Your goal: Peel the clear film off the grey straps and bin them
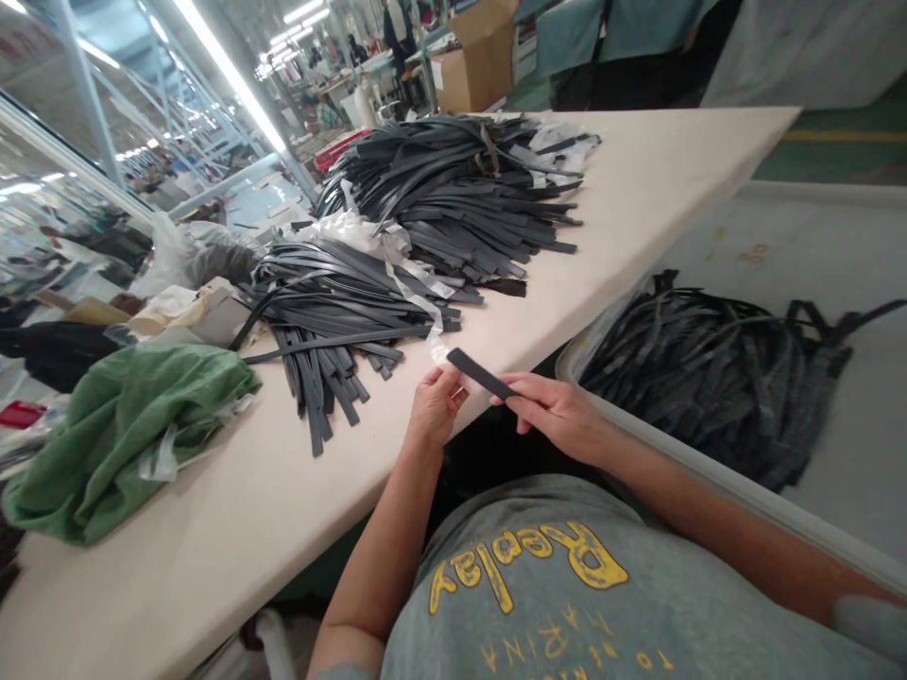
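My right hand [556,413] pinches a short dark grey strip [480,373] at the table's front edge, its rounded end pointing up and left. My left hand [434,404] is closed beside it, fingertips touching the strip's underside near a bit of clear film [439,351]. Just beyond the hands lies a fanned bundle of dark strips [333,321] on the cream table [638,189]. A larger heap of the same strips [460,184] lies farther back, with white plastic wrap among them.
A crumpled green cloth [120,434] lies at the table's left. To my right a grey bin [715,477] holds a tangle of dark strips [715,368]. A cardboard box [474,57] and other workstations stand at the back.
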Motion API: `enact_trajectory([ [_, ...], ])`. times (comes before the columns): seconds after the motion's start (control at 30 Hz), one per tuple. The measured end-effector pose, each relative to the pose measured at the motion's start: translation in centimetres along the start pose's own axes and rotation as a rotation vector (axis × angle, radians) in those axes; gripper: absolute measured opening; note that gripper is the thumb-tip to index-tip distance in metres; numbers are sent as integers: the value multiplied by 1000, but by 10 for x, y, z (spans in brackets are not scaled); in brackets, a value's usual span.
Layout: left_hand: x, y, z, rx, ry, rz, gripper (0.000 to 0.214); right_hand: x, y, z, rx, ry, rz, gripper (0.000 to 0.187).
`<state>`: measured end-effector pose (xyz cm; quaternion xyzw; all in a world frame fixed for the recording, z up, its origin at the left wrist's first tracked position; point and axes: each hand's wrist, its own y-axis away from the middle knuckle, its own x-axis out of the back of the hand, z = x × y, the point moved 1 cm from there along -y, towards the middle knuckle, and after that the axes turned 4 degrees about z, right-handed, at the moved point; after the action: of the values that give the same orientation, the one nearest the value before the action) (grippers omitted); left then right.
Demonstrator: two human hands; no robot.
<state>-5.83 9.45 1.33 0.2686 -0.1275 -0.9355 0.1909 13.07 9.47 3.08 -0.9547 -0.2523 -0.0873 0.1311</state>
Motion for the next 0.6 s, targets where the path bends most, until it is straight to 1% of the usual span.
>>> enact_trajectory([
  [0.1,-4,5,-7,-17,-43,-23,30,-8,-11,-5,80,101,-6,27],
  [0.2,-5,10,-10,15,-35,-33,32,-12,-16,-1,184,242,66,26],
  [0.3,-5,13,-13,117,-61,-139,42,-10,-17,6,280,336,110,24],
  [0.37,-6,13,-16,145,-115,-180,42,-7,-17,10,301,372,110,24],
  [0.47,-8,9,-20,101,-155,-129,37,2,-13,11,294,375,109,24],
  [0.6,-14,0,-17,126,-46,3,34,17,6,11,231,397,174,22],
])
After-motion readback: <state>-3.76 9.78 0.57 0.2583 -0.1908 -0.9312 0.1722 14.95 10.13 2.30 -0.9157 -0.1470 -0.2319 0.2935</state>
